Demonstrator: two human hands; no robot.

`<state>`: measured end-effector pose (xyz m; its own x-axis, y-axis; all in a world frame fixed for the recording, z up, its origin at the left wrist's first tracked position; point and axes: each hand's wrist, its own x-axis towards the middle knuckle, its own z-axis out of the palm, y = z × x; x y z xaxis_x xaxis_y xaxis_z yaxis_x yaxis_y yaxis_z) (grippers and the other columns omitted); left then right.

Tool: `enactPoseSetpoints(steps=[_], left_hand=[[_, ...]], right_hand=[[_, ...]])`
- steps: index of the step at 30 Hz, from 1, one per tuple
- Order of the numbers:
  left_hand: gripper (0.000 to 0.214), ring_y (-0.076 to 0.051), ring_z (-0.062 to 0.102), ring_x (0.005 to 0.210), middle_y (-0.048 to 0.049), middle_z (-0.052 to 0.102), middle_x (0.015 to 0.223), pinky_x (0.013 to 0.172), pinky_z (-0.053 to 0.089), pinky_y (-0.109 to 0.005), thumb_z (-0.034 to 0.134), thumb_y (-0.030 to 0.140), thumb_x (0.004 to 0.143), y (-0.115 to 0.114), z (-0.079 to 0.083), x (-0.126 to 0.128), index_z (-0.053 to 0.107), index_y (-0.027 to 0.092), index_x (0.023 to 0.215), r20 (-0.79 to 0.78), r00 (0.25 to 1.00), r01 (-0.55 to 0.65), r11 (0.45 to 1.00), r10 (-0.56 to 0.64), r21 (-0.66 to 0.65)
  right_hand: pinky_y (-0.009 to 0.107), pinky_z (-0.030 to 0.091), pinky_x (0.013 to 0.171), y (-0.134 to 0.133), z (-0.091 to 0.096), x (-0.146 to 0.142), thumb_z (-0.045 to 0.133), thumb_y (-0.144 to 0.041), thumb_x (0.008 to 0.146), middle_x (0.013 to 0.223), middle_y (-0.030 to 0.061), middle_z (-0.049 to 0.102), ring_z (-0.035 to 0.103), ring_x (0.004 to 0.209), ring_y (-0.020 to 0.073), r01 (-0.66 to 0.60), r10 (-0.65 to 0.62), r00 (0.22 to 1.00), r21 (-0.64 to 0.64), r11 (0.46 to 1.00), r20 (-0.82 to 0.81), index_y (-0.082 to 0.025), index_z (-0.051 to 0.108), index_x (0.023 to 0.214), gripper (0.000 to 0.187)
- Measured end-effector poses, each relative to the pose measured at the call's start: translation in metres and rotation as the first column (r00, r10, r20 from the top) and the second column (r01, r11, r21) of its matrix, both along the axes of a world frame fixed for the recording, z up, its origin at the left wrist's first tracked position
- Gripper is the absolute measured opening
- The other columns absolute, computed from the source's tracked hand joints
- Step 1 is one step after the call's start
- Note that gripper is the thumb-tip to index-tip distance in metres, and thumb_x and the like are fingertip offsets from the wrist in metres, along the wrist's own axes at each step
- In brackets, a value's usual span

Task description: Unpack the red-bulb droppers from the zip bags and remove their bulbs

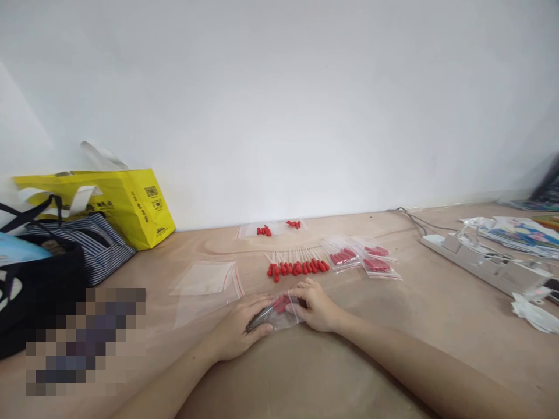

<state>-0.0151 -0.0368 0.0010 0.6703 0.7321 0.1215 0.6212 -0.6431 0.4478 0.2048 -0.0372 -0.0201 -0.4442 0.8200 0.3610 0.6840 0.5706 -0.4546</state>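
Note:
Both my hands grip a clear zip bag [279,319] low over the front of the table, with red-bulbed droppers [280,304] inside it. My left hand [240,329] closes on the bag's left end, where a dark edge shows by the fingers. At the right end, my right hand [318,307] pinches the bag with curled fingers. Just beyond lies a row of loose droppers [298,267], red bulbs toward me and thin clear stems pointing away. Flat clear zip bags [205,278] are spread beyond my left hand.
Filled zip bags [343,256] lie right of the row, and more bagged droppers [264,231] rest by the wall. A power strip [476,262] with cables and papers [519,233] is at right. A yellow bag [140,209] and a striped bag [102,247] stand at left.

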Motion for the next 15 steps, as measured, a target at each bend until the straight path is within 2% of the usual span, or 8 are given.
enactPoseSetpoints(steps=[4, 7, 11, 15], left_hand=[[0.045, -0.023, 0.041, 0.116, -0.0062, 0.047, 0.126, 0.097, 0.033, -0.042, 0.048, 0.042, 0.079, 0.0001, -0.0018, -0.0003, 0.047, 0.024, 0.120, -0.003, 1.000, -0.008, 1.000, 0.008, 0.002], [0.046, -0.023, 0.040, 0.117, -0.0069, 0.046, 0.127, 0.098, 0.032, -0.041, 0.048, 0.042, 0.079, -0.0001, -0.0013, 0.0001, 0.047, 0.022, 0.120, -0.018, 1.000, -0.007, 1.000, 0.007, 0.004], [0.046, -0.023, 0.041, 0.117, -0.0069, 0.046, 0.127, 0.098, 0.032, -0.041, 0.047, 0.043, 0.079, -0.0011, 0.0014, 0.0012, 0.047, 0.022, 0.120, -0.022, 1.000, -0.002, 1.000, 0.002, 0.001], [0.046, -0.023, 0.040, 0.117, -0.0066, 0.046, 0.128, 0.099, 0.031, -0.042, 0.048, 0.044, 0.078, -0.0015, 0.0024, 0.0010, 0.047, 0.022, 0.119, -0.006, 1.000, 0.011, 1.000, -0.012, -0.008]], right_hand=[[0.026, 0.032, 0.067, 0.0010, -0.0010, -0.0036, 0.060, -0.029, 0.072, 0.071, 0.0003, 0.055, 0.045, 0.072, 0.0147, 0.017, -0.020, 0.997, -0.038, 0.999, -0.074, -0.018, 0.058, 0.078, 0.012], [0.025, 0.032, 0.066, 0.0003, -0.0010, -0.0043, 0.065, -0.026, 0.067, 0.069, -0.0013, 0.054, 0.045, 0.071, 0.0141, 0.036, -0.047, 0.991, -0.083, 0.996, -0.125, -0.018, 0.057, 0.077, 0.016], [0.027, 0.031, 0.070, 0.0001, 0.0015, -0.0024, 0.063, -0.029, 0.069, 0.071, -0.0015, 0.055, 0.045, 0.073, 0.0144, -0.006, 0.000, 0.998, -0.088, 0.996, -0.070, -0.021, 0.059, 0.085, 0.018], [0.028, 0.032, 0.071, 0.0006, 0.0038, 0.0005, 0.068, -0.036, 0.063, 0.074, -0.0008, 0.054, 0.045, 0.075, 0.0147, -0.021, 0.018, 0.999, -0.097, 0.995, -0.034, -0.019, 0.059, 0.078, 0.024]])
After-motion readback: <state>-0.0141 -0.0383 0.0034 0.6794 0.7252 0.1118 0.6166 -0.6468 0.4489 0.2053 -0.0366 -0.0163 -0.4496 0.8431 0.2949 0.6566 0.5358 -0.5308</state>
